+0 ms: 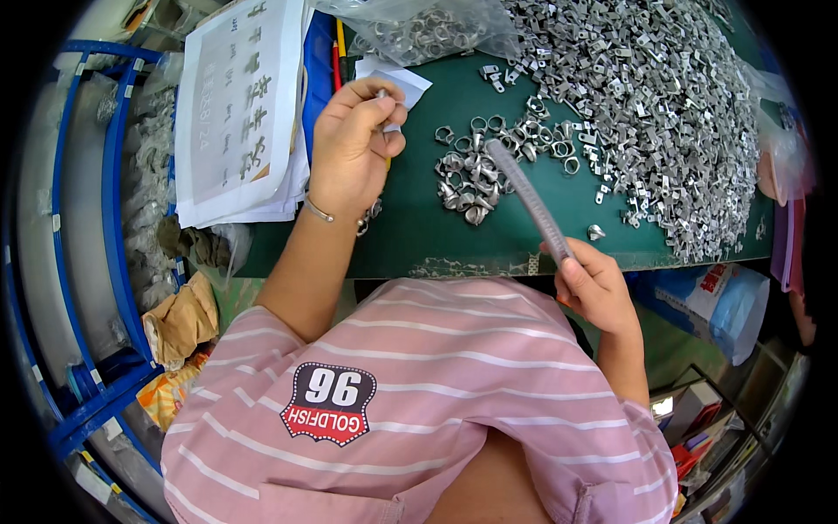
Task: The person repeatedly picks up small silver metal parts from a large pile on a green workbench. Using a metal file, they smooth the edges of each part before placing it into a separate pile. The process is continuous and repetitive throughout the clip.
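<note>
At the green table (pixel 406 214), the left hand (pixel 349 148) pinched a small metal piece (pixel 381 96); the right hand (pixel 601 290), well apart, gripped a long grey stick (pixel 531 199).

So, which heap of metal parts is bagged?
The heap at the picture's top, inside a clear bag; the small middle cluster and big right pile lie loose on the table.

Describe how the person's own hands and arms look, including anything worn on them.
The left hand and right hand are both ungloved. A thin, silvery bracelet circles the left wrist; none shows on the right. The short sleeves are pink with white stripes, leaving the forearms bare.
</note>
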Demonstrator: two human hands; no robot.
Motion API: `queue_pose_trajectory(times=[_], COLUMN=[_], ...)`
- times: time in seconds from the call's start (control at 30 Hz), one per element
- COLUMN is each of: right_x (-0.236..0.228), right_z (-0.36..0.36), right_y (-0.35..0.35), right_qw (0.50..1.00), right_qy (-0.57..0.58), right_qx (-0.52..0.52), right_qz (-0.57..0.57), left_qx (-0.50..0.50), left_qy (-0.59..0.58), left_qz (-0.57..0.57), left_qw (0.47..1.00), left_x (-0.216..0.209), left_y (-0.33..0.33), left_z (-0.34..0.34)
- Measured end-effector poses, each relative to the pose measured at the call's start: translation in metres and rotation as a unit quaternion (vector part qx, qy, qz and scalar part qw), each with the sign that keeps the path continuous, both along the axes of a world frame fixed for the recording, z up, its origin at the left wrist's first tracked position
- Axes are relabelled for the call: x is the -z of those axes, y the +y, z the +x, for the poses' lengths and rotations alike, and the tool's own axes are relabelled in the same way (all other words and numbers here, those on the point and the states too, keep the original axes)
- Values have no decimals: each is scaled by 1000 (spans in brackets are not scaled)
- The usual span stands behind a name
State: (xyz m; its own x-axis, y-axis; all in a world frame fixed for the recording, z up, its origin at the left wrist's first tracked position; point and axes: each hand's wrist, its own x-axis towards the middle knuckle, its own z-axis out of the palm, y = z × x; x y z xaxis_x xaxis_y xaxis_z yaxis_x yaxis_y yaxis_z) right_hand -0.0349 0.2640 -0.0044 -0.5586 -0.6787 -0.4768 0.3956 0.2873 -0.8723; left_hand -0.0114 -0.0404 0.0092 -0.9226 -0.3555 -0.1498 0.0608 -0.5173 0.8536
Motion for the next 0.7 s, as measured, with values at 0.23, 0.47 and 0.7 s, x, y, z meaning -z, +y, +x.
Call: queue_pose_trajectory(times=[0.23,0.47,0.7], right_x=[-1,-1,-5], right_z=[-2,0,-2], right_y=[-2,1,-5], right_qw=[998,997,999], right_qy=[16,30,17], right_qx=[52,57,23], right_qz=[-30,-32,-21], left_qx=[74,113,257], left_qy=[-82,-79,59], left_qz=[-658,-467,243], left_qw=[745,874,934], left_x=[28,37,39], left_y=[3,11,21], left_z=[-14,-18,-2])
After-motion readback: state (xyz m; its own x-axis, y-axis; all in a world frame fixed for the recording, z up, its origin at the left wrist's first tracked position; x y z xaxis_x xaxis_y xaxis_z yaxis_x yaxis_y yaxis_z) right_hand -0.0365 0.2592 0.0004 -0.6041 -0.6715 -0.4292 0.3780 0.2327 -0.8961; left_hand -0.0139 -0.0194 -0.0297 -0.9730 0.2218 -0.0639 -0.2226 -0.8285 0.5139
